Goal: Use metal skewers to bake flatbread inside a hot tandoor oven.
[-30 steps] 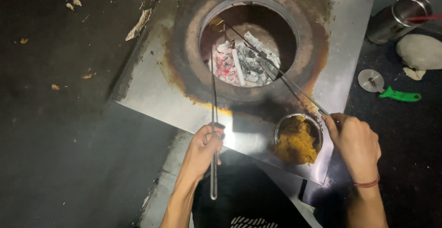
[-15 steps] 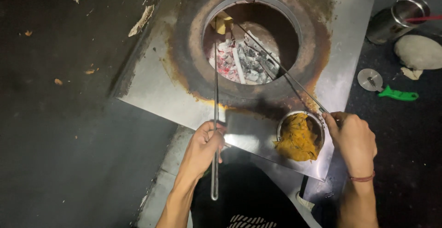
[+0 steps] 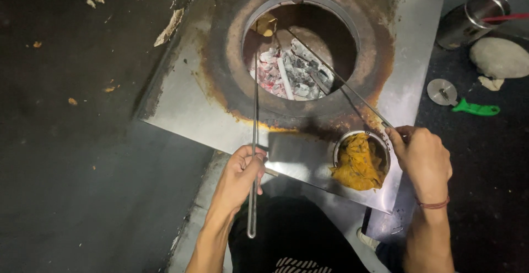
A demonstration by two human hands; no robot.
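While a piece of flatbread [image 3: 265, 25] clings to the inner wall of the clay oven [image 3: 300, 47] above ashy coals [image 3: 292, 74], the left hand [image 3: 242, 171] grips one metal rod [image 3: 254, 141] and the right hand [image 3: 421, 154] closes on another rod [image 3: 336, 77]; judging by this, the bread is not yet lifted out.

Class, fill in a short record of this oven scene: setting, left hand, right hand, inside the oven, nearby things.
setting: round clay oven set in a steel top
left hand: grips a long metal rod
right hand: grips a second rod
inside the oven: ashy coals, dough piece on wall
nearby things: bowl of yellow cloth, green-handled cutter, steel cup
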